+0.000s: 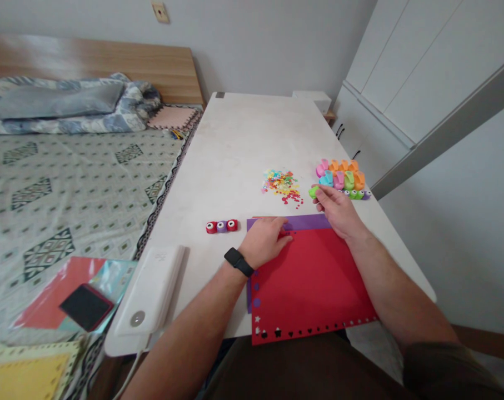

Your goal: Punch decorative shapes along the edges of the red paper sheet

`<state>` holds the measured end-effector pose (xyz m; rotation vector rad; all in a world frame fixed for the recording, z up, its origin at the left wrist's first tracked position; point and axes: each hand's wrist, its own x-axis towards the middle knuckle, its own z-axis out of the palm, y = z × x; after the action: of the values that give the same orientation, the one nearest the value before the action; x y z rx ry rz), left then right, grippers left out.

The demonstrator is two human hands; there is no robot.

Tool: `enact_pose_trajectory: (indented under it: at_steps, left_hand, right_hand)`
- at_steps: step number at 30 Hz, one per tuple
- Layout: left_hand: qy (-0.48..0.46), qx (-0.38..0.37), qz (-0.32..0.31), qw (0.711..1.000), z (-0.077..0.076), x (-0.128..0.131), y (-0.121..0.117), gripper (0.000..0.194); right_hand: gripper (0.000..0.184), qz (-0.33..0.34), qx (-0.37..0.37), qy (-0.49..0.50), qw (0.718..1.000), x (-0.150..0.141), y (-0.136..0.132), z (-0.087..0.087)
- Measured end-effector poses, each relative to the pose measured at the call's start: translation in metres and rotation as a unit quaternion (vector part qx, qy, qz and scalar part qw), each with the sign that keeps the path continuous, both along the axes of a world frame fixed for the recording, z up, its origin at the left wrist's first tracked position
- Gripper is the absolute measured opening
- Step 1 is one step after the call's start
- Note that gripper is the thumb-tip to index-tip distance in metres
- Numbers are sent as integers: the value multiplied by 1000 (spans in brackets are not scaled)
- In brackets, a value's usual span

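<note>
My right hand (333,205) is closed around a small green craft punch (314,191), pinched between thumb and fingers. It hovers by the near edge of a group of other punches. My left hand (265,241), with a black watch at the wrist, lies on the upper left corner of a red paper sheet (314,278), thumb and fingers apart. Punched holes run along the sheet's near and left edges. Beneath it a purple sheet (305,222) shows at the far and left sides. Left of my left hand stand two red punches and one purple punch (221,226) in a row.
Colourful paper cutouts (280,183) are piled mid-table. Rows of punches (343,173) stand at the right edge. A white device with a cable (151,289) occupies the table's left front. On the bed lie a dark phone (86,306), packaged paper and yellow sheets (26,375).
</note>
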<state>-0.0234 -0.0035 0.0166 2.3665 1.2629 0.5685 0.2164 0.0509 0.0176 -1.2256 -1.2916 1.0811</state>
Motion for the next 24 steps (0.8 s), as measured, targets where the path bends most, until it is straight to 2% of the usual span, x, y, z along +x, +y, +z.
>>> enact_pose_trajectory:
  at_steps: [4, 7, 10, 16, 21, 24]
  left_hand:
    - [-1, -8, 2, 1000, -1, 0, 0, 35]
    - [-1, -12, 4, 1000, -1, 0, 0, 35]
    - [-3, -10, 5, 1000, -1, 0, 0, 35]
    - [-7, -7, -2, 1000, -1, 0, 1, 35]
    - [-9, -10, -5, 1000, 0, 1, 1, 34]
    - [-4, -10, -7, 1000, 0, 1, 1, 34]
  right_hand:
    - [50, -41, 40, -2, 998, 12, -1, 21]
    - [48, -76, 47, -33, 995, 32, -1, 36]
    - [47, -116, 49, -96, 987, 62, -1, 39]
    - [46, -119, 10, -202, 972, 118, -1, 10]
    - [46, -139, -39, -248, 958, 136, -2, -13]
    - [47, -143, -41, -268, 952, 140, 1, -22]
